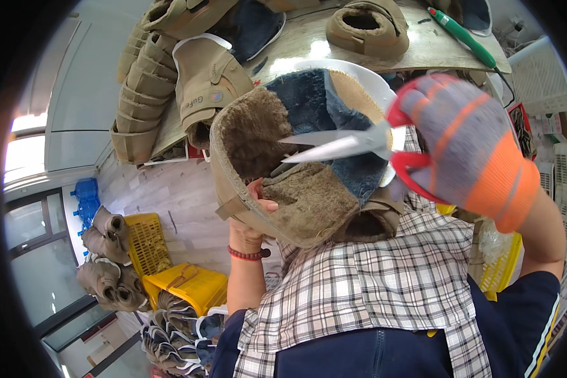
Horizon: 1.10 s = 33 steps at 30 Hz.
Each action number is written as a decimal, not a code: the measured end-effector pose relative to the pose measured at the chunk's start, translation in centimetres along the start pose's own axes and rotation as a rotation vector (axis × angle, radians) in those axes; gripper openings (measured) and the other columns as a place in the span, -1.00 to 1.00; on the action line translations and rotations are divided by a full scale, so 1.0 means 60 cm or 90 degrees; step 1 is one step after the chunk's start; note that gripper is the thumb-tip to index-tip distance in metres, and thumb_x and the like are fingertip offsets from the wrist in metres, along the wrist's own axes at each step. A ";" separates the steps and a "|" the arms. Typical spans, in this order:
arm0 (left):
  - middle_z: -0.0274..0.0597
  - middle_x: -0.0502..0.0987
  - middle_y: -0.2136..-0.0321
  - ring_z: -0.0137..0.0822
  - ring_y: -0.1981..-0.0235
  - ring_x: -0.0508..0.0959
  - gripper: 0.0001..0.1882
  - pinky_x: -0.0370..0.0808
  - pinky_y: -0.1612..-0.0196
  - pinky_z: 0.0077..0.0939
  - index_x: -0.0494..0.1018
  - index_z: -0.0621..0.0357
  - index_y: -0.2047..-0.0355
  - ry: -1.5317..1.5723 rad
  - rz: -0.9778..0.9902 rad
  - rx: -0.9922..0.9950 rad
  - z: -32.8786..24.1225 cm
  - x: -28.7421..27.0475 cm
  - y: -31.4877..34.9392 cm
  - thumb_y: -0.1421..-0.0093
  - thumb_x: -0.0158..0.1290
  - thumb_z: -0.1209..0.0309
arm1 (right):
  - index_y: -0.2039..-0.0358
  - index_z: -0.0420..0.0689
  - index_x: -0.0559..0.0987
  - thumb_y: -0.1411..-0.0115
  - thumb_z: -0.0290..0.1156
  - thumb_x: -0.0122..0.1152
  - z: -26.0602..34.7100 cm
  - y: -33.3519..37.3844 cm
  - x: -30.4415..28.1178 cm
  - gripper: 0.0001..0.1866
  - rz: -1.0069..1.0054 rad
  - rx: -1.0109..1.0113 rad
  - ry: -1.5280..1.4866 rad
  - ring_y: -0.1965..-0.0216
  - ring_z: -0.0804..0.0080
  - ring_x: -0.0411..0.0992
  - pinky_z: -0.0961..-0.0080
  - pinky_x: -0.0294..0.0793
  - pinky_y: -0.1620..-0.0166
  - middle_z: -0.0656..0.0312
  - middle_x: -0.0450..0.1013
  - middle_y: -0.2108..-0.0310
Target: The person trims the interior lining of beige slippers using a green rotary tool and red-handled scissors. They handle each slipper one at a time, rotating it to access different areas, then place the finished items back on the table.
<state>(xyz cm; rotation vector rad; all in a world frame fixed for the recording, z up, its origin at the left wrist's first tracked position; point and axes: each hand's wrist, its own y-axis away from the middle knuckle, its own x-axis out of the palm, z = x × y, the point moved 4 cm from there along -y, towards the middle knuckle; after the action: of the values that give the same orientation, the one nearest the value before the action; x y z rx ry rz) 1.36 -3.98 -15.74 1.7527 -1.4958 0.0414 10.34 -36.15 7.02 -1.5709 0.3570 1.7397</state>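
A brown, fleece-lined shoe upper [315,205] hangs opened out in front of me, its dark blue and tan sections at the far side. My left hand [246,230] grips its near left edge, thumb over the fleece and the other fingers mostly hidden behind. Scissors with red handles [340,146] are held in my right hand [463,138], which wears a grey and orange knit glove. Their blades stand slightly apart over the upper's opening, pointing left. I cannot tell whether they touch the fleece.
A table [296,55] ahead carries a finished-looking upper [368,28], a green corded tool [463,38] and stacked brown uppers [146,94]. Another brown upper [365,225] lies against my checked apron. Yellow crates [189,283] and piled uppers stand on the floor at left; white baskets [544,75] are at right.
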 end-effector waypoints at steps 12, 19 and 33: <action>-0.09 0.54 0.14 -0.06 0.20 0.58 -0.56 0.51 0.08 -0.06 0.32 0.21 -0.08 0.110 0.171 0.155 -0.034 0.033 -0.021 -0.22 -0.09 0.30 | 0.40 -0.09 0.55 0.17 -0.20 0.38 0.010 0.073 0.046 -0.67 0.128 0.075 -0.122 0.40 0.21 0.49 0.37 0.46 0.27 0.16 0.49 0.47; -0.10 0.45 0.05 -0.15 0.03 0.44 -0.60 0.44 -0.03 -0.21 0.40 0.11 0.05 0.224 0.274 0.164 -0.083 0.097 -0.019 -0.06 0.00 0.60 | 0.25 -0.20 0.53 0.04 0.10 0.34 0.018 0.101 0.084 -0.41 0.340 0.235 -0.221 0.47 0.18 0.54 0.44 0.50 0.37 0.06 0.53 0.53; -0.05 0.50 0.16 -0.24 0.13 0.49 -0.64 0.44 0.00 -0.37 0.38 0.25 0.20 0.044 0.034 0.459 -0.139 0.216 0.022 0.06 0.07 0.72 | 0.32 -0.18 0.53 -0.12 0.02 0.19 -0.108 0.126 0.136 -0.55 -0.011 0.572 -0.544 0.39 0.06 0.51 0.31 0.46 0.30 0.01 0.51 0.47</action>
<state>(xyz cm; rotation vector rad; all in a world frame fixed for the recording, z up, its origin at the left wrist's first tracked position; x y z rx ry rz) 7.91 -9.54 -2.87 2.2266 -1.5853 0.7406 10.18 -42.74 -4.04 -0.1612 0.5604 1.6911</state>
